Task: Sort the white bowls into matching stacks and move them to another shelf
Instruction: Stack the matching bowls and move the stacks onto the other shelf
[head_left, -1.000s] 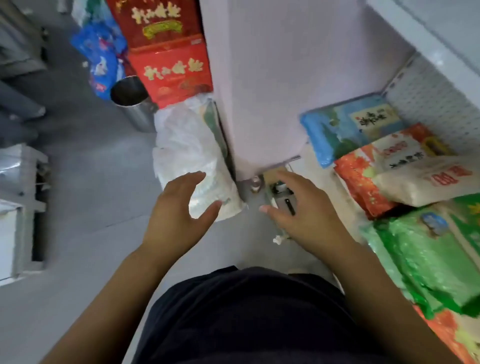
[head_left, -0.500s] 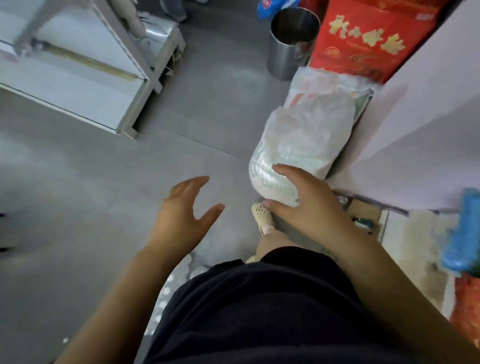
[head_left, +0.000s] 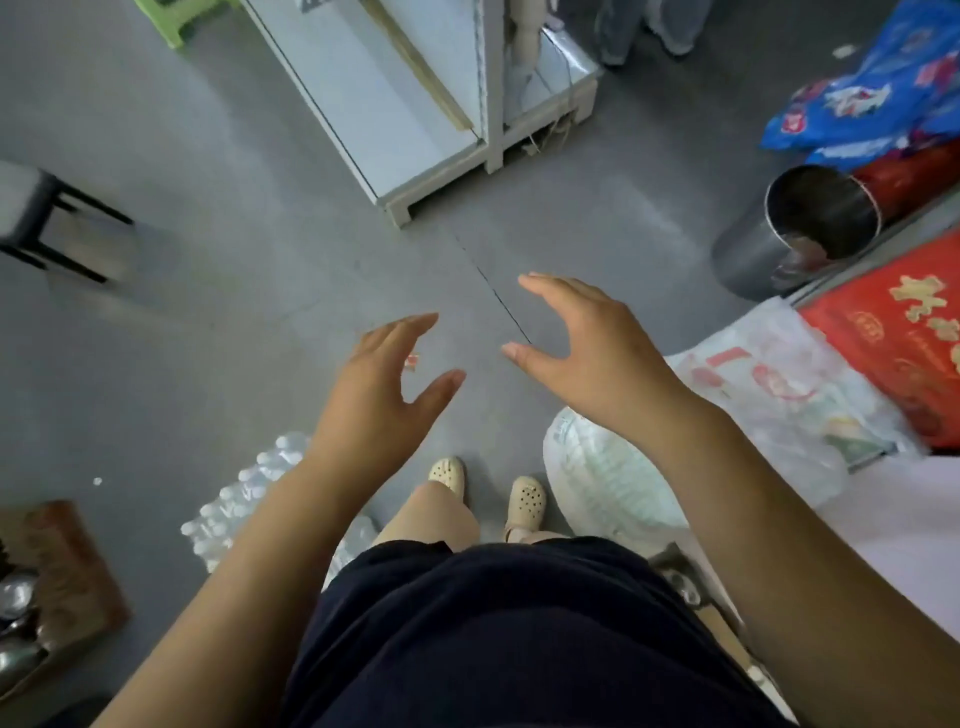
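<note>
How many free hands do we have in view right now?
2. The left hand hovers open over the grey floor; the right hand is open beside it, nearer the white sack. Both show fully, nothing hidden.

Left hand (head_left: 382, 387) and right hand (head_left: 584, 345) outstretched, fingers (head_left: 550, 285) spread, empty.

Bare grey floor (head_left: 270, 291) ahead; metal bin (head_left: 789, 234), plastic sacks (head_left: 769, 395) rightward.

A grey floor (head_left: 234, 291) with a thin seam (head_left: 498, 301) carries a white shelf unit (head_left: 405, 130), a steel bin (head_left: 795, 234), a red box (head_left: 893, 353) and a white sack (head_left: 613, 488) just beside cream shoes (head_left: 527, 501). At the left stand a dark-legged stool (head_left: 47, 218), a cardboard box (head_left: 67, 582) and what looks like a shrink-wrapped bottle pack (head_left: 244, 499).
</note>
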